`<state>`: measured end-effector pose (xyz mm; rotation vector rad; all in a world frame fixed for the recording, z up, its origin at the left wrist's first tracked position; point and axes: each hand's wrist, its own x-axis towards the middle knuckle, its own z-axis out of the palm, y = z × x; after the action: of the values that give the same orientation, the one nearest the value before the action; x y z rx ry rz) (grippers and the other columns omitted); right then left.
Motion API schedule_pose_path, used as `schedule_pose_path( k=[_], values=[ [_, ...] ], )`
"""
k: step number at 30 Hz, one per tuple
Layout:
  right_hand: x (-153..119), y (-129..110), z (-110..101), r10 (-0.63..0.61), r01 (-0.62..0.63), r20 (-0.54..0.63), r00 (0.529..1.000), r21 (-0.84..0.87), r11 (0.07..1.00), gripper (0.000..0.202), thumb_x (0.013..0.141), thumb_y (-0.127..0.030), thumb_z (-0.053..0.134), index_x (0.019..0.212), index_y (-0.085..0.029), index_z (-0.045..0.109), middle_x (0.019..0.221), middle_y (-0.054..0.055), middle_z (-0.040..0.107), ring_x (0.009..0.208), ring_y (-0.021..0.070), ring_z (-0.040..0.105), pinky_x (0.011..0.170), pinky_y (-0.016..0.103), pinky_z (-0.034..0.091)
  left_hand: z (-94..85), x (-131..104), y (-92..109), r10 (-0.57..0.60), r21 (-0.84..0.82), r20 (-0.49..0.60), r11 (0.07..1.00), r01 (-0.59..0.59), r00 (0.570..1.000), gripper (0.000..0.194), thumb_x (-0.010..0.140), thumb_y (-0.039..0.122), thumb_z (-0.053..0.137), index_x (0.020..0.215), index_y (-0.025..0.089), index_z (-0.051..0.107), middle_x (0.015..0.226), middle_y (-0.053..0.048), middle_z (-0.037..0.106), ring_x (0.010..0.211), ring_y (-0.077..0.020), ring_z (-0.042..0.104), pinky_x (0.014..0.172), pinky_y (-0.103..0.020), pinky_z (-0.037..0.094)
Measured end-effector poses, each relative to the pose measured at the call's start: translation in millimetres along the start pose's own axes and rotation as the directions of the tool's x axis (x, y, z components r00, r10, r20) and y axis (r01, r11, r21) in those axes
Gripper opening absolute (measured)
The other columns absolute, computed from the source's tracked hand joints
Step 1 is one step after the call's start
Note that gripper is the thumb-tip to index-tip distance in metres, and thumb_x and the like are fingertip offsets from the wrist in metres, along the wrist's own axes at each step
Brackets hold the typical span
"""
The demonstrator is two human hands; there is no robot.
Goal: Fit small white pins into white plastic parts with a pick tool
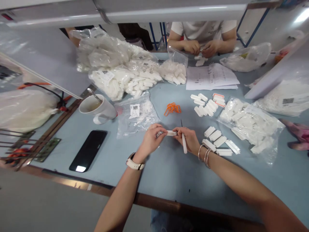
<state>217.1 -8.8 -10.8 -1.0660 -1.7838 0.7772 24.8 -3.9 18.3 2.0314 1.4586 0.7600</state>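
My left hand (154,137), with a white-strapped watch on the wrist, pinches one end of a small white plastic piece (171,133). The other end is between the fingers of my right hand (187,138), which also holds a white-handled tool (184,143) with a thin dark tip pointing away from me. Beyond my hands lies a small heap of orange frames (172,109). Loose white pieces (219,141) rest right of my right hand, and more white pieces (205,105), one with an orange frame (218,100), lie farther back.
A phone (88,150), a mug (98,108) with a spoon and a labelled clear bag (137,112) are at left. Filled bags (125,74) stand behind; another bag (251,124) is at right. Papers (212,77) lie before another person's hands (201,48).
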Motion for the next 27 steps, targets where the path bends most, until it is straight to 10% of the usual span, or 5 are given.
schedule_pose_path(
  k=[21,27],
  values=[
    [-1.3,-1.1,0.7,0.003,-0.003,-0.018,1.0,0.017,1.0,0.023,0.075,-0.015,0.056,0.057,-0.022,0.045,0.084,0.0,0.072,0.07,0.0143,0.063,0.068,0.025,0.049,5.4,-4.2,8.5,0.07,0.126,-0.034,0.99,-0.066,0.997,0.01,0.084,0.019,0.052,0.079,0.018,0.061,0.095,-0.008,0.062,0.094,-0.0231,0.054,0.088,-0.04,0.044],
    [0.5,-4.0,-1.7,-0.022,0.022,-0.023,1.0,0.011,1.0,0.023,0.077,-0.017,0.056,0.058,-0.022,0.045,0.084,0.001,0.072,0.069,0.014,0.063,0.066,0.025,0.05,5.1,-4.0,9.1,-0.096,0.015,-0.007,0.995,0.096,0.995,0.012,0.083,0.026,0.054,0.092,0.019,0.057,0.086,-0.003,0.061,0.07,-0.0156,0.053,0.066,-0.03,0.045]
  ],
)
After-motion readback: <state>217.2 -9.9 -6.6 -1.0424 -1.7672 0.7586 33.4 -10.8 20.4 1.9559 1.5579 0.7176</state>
